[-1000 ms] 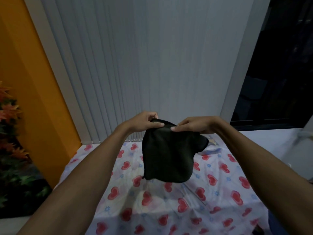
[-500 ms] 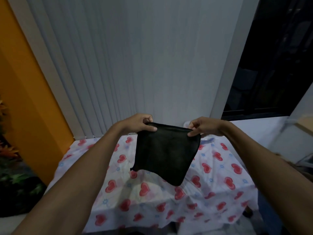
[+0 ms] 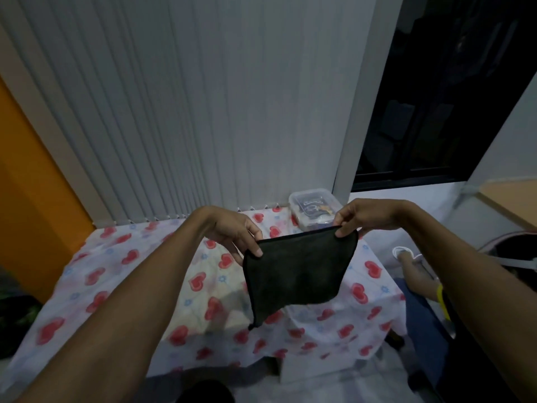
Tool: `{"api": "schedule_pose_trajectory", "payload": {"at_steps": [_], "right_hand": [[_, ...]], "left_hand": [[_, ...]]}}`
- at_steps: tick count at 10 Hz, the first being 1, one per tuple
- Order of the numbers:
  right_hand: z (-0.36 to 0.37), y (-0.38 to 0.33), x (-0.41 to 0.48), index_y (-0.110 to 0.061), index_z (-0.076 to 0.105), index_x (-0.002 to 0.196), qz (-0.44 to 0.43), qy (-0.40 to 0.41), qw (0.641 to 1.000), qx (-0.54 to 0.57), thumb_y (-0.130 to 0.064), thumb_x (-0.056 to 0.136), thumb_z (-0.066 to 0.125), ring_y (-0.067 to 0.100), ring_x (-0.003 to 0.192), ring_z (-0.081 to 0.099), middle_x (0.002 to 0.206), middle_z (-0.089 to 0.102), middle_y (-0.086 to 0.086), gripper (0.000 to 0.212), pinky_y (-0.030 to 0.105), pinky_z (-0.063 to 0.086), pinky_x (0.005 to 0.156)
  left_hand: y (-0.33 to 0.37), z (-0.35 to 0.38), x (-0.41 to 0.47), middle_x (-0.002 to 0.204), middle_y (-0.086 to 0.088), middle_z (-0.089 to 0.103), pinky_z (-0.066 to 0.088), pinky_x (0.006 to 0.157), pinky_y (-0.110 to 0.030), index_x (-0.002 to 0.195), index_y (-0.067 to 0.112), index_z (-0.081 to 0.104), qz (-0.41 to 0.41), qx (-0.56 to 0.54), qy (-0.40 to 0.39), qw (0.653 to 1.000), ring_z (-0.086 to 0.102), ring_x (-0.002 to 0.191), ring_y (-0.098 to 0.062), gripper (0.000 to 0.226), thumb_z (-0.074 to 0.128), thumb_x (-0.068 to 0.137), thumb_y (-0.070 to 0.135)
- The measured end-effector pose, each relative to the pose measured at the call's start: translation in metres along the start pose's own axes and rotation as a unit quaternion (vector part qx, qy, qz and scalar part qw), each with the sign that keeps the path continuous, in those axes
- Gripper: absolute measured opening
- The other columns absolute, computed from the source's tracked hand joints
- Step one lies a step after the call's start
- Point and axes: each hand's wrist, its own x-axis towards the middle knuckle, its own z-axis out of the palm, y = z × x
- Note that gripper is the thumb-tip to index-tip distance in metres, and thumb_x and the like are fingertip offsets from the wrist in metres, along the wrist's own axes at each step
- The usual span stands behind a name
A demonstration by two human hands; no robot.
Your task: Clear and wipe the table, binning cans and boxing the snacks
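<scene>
An orange wall [image 3: 32,175] fills the far left, and beside it hang pale vertical blinds [image 3: 203,106] reaching down to the back edge of the table [image 3: 116,274]. The table wears a white covering printed with red hearts, which drapes over the front edge. Over the middle of the table the left hand [image 3: 232,232] is closed in a pinch, thumb and fingertips clamped on the upper left corner of a dark cloth [image 3: 296,274]. The cloth hangs in the air above the table's right half, stretched along its top hem between both hands, its lower edge falling free and tapering to a point at the lower left. Behind it, at the table's back right corner next to the blinds, sits a clear plastic box [image 3: 313,209] with a lid on; dark and coloured contents show through it, too blurred to name. The right hand [image 3: 366,218] pinches the cloth's upper right corner, fingers curled shut on the hem. To the right of the table, a dark window [image 3: 436,97] takes up the upper corner, and below it, on the floor side, a round dark bin [image 3: 520,251] shows partly behind the right forearm
</scene>
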Motion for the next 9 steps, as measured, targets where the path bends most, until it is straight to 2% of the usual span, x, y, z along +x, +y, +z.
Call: {"api": "schedule_pose_trajectory", "payload": {"at_steps": [1, 2, 3, 4, 5, 6, 7, 8, 9], "right_hand": [[-0.014, 0.021, 0.012, -0.008, 0.075, 0.105, 0.002, -0.017, 1.0, 0.0, -0.017, 0.09, 0.073, 0.022, 0.107, 0.065, 0.104, 0.074, 0.002, 0.018, 0.042, 0.054, 0.099], [-0.021, 0.044, 0.04, -0.009, 0.075, 0.106, 0.022, -0.014, 1.0, -0.013, -0.017, 0.088, 0.074, 0.02, 0.104, 0.066, 0.104, 0.074, 0.001, 0.02, 0.037, 0.056, 0.094], [-0.017, 0.067, 0.082, -0.006, 0.075, 0.102, 0.021, 0.027, 0.999, -0.034, -0.016, 0.087, 0.073, 0.018, 0.095, 0.063, 0.1, 0.071, 0.004, 0.018, 0.034, 0.056, 0.086], [0.001, 0.088, 0.128, -0.01, 0.073, 0.081, -0.003, 0.091, 0.988, -0.124, -0.015, 0.087, 0.072, 0.013, 0.079, 0.058, 0.087, 0.067, 0.002, 0.008, 0.025, 0.042, 0.072], [0.024, 0.111, 0.173, -0.021, 0.074, 0.083, 0.002, 0.178, 0.969, -0.169, -0.022, 0.084, 0.075, 0.015, 0.083, 0.059, 0.095, 0.07, 0.001, 0.002, 0.024, 0.04, 0.071], [0.046, 0.128, 0.2, -0.022, 0.075, 0.1, 0.016, 0.246, 0.952, -0.184, -0.027, 0.088, 0.072, 0.019, 0.091, 0.065, 0.104, 0.07, 0.002, 0.013, 0.026, 0.047, 0.072], [0.06, 0.139, 0.216, -0.023, 0.071, 0.109, 0.018, 0.261, 0.944, -0.202, -0.029, 0.094, 0.062, 0.02, 0.085, 0.067, 0.101, 0.073, 0.003, 0.018, 0.025, 0.049, 0.066], [0.065, 0.145, 0.226, -0.024, 0.066, 0.118, 0.024, 0.271, 0.943, -0.191, -0.024, 0.095, 0.061, 0.019, 0.09, 0.068, 0.109, 0.072, 0.003, 0.023, 0.027, 0.054, 0.071], [0.061, 0.148, 0.231, -0.025, 0.06, 0.127, 0.017, 0.28, 0.945, -0.166, -0.018, 0.093, 0.063, 0.019, 0.098, 0.068, 0.119, 0.069, 0.004, 0.035, 0.03, 0.057, 0.079]], "left_hand": [[0.007, 0.004, 0.028, 0.098, -0.008, 0.074, 0.061, 0.087, -0.035, 0.087, 0.014, 0.071, -0.016, -0.009, 0.001, 1.0, 0.071, 0.094, -0.021, 0.009, 0.078, 0.087, 0.008], [0.007, 0.001, 0.061, 0.108, -0.011, 0.073, 0.061, 0.086, -0.036, 0.089, 0.015, 0.07, -0.03, -0.01, 0.035, 0.999, 0.07, 0.101, -0.023, 0.012, 0.081, 0.085, 0.012], [-0.008, -0.005, 0.108, 0.113, -0.008, 0.073, 0.062, 0.083, -0.034, 0.096, 0.014, 0.072, -0.056, 0.029, 0.137, 0.989, 0.069, 0.103, -0.022, 0.015, 0.081, 0.085, 0.016], [-0.033, -0.002, 0.163, 0.1, -0.005, 0.07, 0.057, 0.076, -0.033, 0.087, 0.017, 0.068, -0.073, 0.138, 0.264, 0.952, 0.064, 0.087, -0.018, 0.012, 0.079, 0.086, 0.024], [-0.06, 0.017, 0.208, 0.097, -0.004, 0.068, 0.051, 0.069, -0.031, 0.082, 0.02, 0.066, -0.113, 0.19, 0.409, 0.885, 0.063, 0.081, -0.019, 0.013, 0.076, 0.087, 0.027], [-0.084, 0.034, 0.236, 0.102, -0.005, 0.068, 0.055, 0.069, -0.031, 0.095, 0.022, 0.073, -0.133, 0.186, 0.48, 0.847, 0.068, 0.086, -0.023, 0.008, 0.071, 0.09, 0.028], [-0.098, 0.04, 0.253, 0.104, -0.005, 0.073, 0.057, 0.073, -0.033, 0.104, 0.025, 0.071, -0.154, 0.152, 0.507, 0.835, 0.07, 0.09, -0.025, 0.014, 0.064, 0.094, 0.033], [-0.098, 0.041, 0.257, 0.12, -0.008, 0.072, 0.058, 0.085, -0.037, 0.132, 0.023, 0.061, -0.133, 0.11, 0.514, 0.84, 0.069, 0.103, -0.028, 0.035, 0.059, 0.099, 0.034], [-0.091, 0.037, 0.255, 0.142, -0.009, 0.059, 0.051, 0.1, -0.043, 0.154, 0.023, 0.037, -0.099, 0.076, 0.515, 0.848, 0.059, 0.126, -0.032, 0.059, 0.057, 0.1, 0.04]]}}
